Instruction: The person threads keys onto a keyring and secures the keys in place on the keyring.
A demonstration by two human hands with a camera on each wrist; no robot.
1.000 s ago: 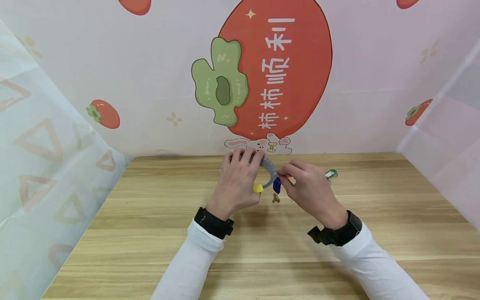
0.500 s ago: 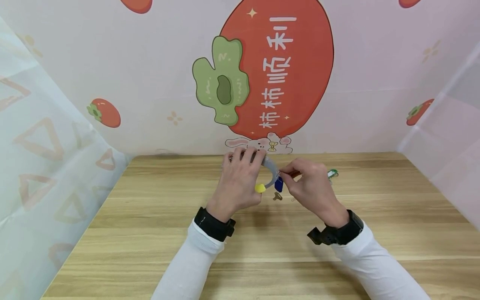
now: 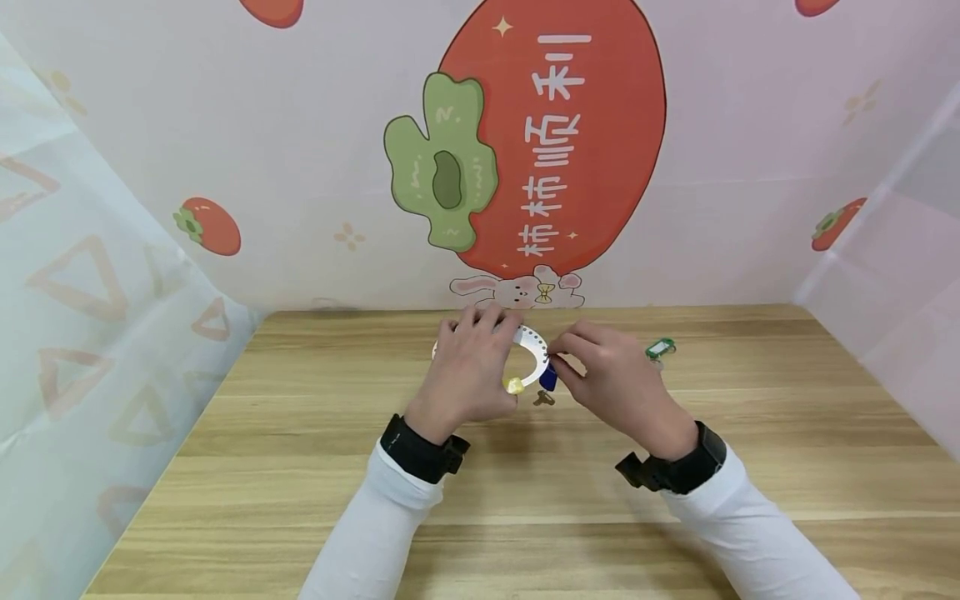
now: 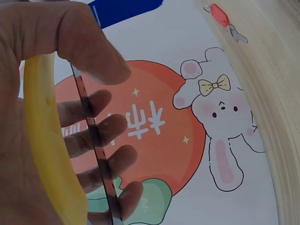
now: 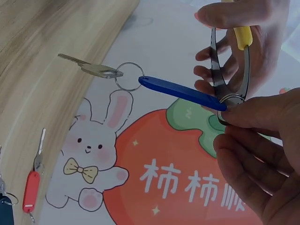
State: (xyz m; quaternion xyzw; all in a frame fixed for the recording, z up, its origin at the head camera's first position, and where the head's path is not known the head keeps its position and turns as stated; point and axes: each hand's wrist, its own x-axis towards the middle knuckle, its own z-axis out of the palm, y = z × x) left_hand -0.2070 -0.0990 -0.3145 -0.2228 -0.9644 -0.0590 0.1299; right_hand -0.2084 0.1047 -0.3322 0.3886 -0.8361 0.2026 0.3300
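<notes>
Left hand [image 3: 471, 367]: grips yellow-handled metal hoop [image 3: 534, 342] | right hand [image 3: 618, 379]: pinches ringed end of blue tag [image 5: 180, 92] at hoop's edge | key [image 5: 97, 70]: hangs from blue tag | green tag [image 3: 661, 348]: on table [image 3: 525, 517], beside right hand

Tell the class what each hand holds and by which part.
The left hand holds the large ring by its yellow grip. The right hand pinches the blue tag at or beside the end opposite its key.
</notes>
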